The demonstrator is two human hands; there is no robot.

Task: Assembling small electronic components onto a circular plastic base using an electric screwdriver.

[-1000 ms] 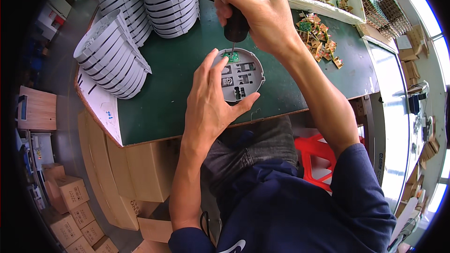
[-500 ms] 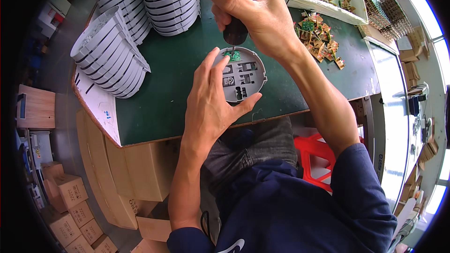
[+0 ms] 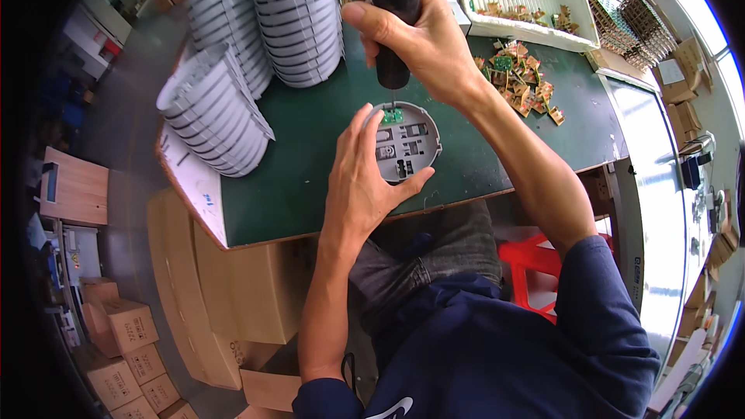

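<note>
My left hand [image 3: 359, 194] is closed round the near-left edge of a round grey plastic housing [image 3: 423, 160], thumb at the near rim and fingers along the left side. The housing lies open side up on the table and has several rectangular cut-outs and black parts inside. At its far end sits a small green circuit board [image 3: 393, 116]. My right hand [image 3: 434, 50] grips a black electric screwdriver [image 3: 393, 70], held upright above the housing. Its thin bit points down onto the circuit board; a screw under the tip is too small to make out.
Tall stacks of grey plastic housings [image 3: 299, 23] stand at the far left of the green table [image 3: 287, 202]. On the right lies a pile of small circuit boards [image 3: 521, 81], beside a white foam tray [image 3: 535, 29] holding more. Cardboard boxes [image 3: 248, 295] stand below the table's left edge.
The whole view has shifted, so the table and stacks appear lower and farther right. Both hands keep their holds, and the screwdriver bit is still at the circuit board.
</note>
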